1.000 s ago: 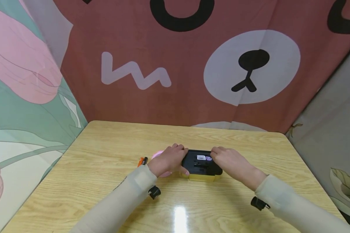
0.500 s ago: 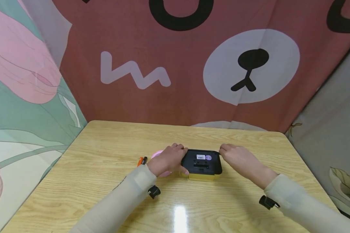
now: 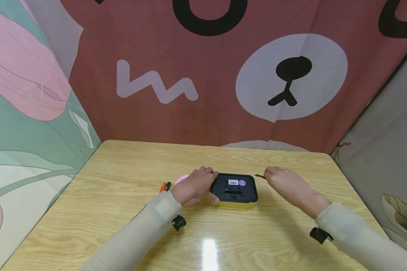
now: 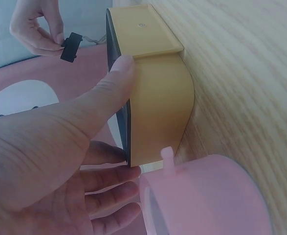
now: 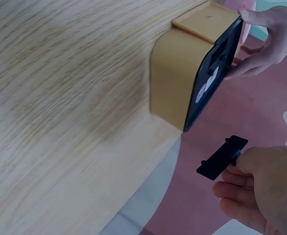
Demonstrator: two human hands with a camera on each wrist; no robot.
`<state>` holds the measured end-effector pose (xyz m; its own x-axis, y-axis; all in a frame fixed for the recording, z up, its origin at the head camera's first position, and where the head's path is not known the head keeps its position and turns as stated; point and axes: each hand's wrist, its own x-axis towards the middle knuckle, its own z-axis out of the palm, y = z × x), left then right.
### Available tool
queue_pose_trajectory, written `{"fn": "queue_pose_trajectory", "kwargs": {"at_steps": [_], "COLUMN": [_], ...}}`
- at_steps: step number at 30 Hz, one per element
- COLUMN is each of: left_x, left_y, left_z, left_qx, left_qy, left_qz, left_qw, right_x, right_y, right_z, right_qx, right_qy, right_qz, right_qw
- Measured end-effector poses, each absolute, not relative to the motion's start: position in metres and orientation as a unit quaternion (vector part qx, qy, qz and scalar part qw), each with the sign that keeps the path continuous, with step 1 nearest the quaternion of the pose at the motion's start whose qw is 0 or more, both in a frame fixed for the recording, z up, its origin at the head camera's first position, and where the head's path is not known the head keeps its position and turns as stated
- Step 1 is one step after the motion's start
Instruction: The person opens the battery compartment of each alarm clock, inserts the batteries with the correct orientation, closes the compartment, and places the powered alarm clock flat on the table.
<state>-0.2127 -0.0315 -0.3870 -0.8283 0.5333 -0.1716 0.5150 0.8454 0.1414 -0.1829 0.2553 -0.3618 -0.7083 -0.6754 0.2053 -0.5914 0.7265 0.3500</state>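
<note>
A yellow box-shaped device [image 3: 235, 206] sits on the table with its black back plate [image 3: 245, 195] facing up. The plate carries two stickers and a slot-like recess. My left hand [image 3: 196, 185] grips the device's left end, thumb on the near side and fingers on the far side. Off to its right, my right hand [image 3: 285, 184] pinches a small black battery cover [image 5: 222, 157] between thumb and fingers, in the air and apart from the device. The left wrist view also has this cover [image 4: 71, 47], with small tabs along its edge.
A pink round container [image 4: 207, 196] with a small tab stands left of the device, partly behind my left hand. Farther left lie an orange cylinder [image 3: 163, 187] and a black one [image 3: 168, 186], probably batteries, partly hidden by the sleeve. A printed cloth [image 3: 217, 124] hangs behind the table.
My right hand has moved right, off the device's far right corner, carrying the black cover, which now shows clearly. My left hand and the device have stayed in place.
</note>
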Motion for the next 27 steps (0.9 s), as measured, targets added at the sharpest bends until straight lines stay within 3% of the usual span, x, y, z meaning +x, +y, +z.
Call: {"fn": "queue_pose_trajectory", "kwargs": {"at_steps": [20, 27], "left_x": [-0.213, -0.212], "left_y": [-0.031, -0.032], "left_z": [-0.387, -0.386], "left_qx": [0.276, 0.273], "left_qy": [0.955, 0.956], "left_qz": [0.042, 0.041], "left_qw": [0.104, 0.104], "right_x": [-0.190, -0.191], "right_y": [0.285, 0.288], "right_z": [-0.409, -0.417], "right_qx": [0.373, 0.375], "right_qy": [-0.894, -0.896], "right_qz": [-0.141, -0.150], "right_qw": [0.204, 0.185]}}
